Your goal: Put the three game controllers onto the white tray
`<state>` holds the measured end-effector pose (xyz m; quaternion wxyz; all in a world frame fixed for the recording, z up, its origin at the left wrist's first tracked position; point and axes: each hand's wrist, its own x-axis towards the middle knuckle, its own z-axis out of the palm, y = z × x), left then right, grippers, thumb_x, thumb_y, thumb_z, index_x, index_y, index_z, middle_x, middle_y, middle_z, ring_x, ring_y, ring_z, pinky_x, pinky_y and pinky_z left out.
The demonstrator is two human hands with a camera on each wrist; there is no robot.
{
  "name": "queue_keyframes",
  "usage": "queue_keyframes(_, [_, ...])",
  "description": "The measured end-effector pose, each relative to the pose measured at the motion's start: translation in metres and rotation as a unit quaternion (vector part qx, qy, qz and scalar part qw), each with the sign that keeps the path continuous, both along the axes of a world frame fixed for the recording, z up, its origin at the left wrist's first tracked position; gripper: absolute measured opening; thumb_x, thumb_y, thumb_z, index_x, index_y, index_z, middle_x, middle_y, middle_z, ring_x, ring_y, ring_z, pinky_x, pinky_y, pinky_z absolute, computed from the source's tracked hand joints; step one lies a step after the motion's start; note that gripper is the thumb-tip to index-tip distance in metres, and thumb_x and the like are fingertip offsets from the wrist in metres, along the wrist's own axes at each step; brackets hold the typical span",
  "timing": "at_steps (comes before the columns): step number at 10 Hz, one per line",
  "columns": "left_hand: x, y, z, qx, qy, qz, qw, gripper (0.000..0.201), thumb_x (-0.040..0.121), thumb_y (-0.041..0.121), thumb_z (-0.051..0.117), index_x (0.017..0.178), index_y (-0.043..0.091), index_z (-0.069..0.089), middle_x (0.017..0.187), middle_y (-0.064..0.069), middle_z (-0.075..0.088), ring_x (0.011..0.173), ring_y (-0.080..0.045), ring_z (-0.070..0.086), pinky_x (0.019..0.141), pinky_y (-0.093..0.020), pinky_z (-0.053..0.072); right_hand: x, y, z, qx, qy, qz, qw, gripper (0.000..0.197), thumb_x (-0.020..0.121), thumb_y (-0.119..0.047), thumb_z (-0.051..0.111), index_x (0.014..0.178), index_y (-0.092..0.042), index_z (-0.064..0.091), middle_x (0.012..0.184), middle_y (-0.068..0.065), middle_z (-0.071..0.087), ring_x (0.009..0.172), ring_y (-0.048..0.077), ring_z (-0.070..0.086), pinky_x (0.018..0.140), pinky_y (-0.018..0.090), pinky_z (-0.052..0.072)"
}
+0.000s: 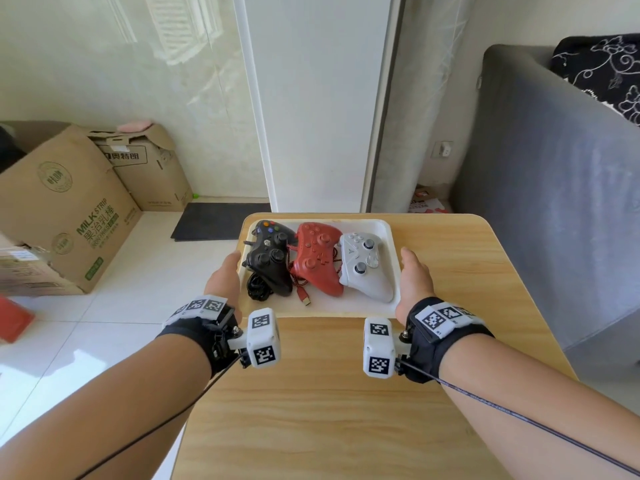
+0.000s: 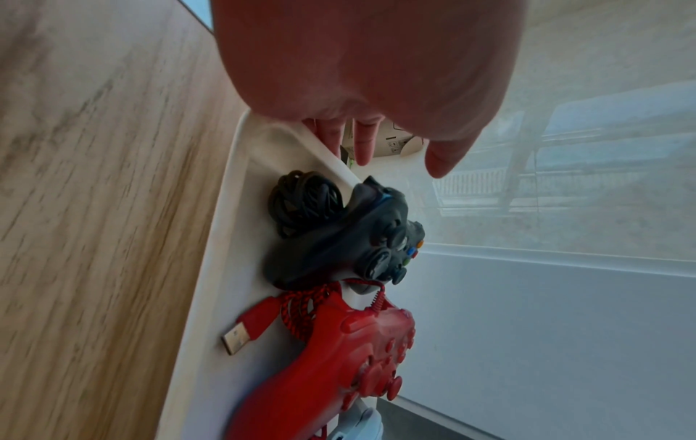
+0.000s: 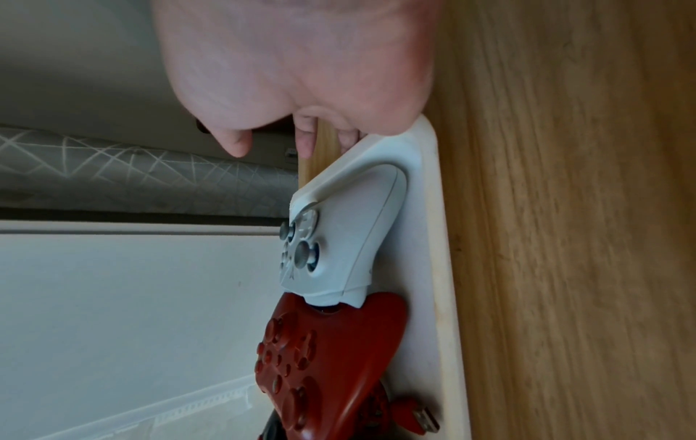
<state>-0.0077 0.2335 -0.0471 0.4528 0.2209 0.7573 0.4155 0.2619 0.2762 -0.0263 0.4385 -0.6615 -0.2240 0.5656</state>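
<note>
The white tray (image 1: 332,310) lies at the far end of the wooden table (image 1: 311,393). Three controllers lie side by side in it: black (image 1: 267,259) on the left, red (image 1: 317,259) in the middle, white (image 1: 365,268) on the right. My left hand (image 1: 227,271) is at the tray's left rim and my right hand (image 1: 414,271) at its right rim. In the left wrist view the left hand (image 2: 399,144) has straight fingers (image 2: 367,143) beside the tray (image 2: 211,268). In the right wrist view the right hand (image 3: 271,140) reaches along the tray (image 3: 446,268) in the same way, holding nothing.
A coiled black cable (image 1: 258,289) and a red braided cable with a USB plug (image 1: 305,300) lie in the tray's near part. Cardboard boxes (image 1: 69,209) stand on the floor at the left. A grey sofa (image 1: 554,188) is at the right and a white panel (image 1: 318,98) behind the table.
</note>
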Motion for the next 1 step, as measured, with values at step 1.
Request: queue_keyframes(1, [-0.0016,-0.0071,0.0068,0.017,0.028,-0.019,0.999,0.062,0.093,0.053,0.044,0.141,0.014,0.044,0.150,-0.013,0.042,0.139,-0.034,0.038,0.109,-0.047,0.033,0.0020,-0.0071,0.0109,0.004,-0.023,0.027,0.999,0.057,0.095,-0.047,0.044,0.141,-0.014,0.040,0.118,0.006,0.052,0.102,0.024,0.048,0.084,0.034,0.038])
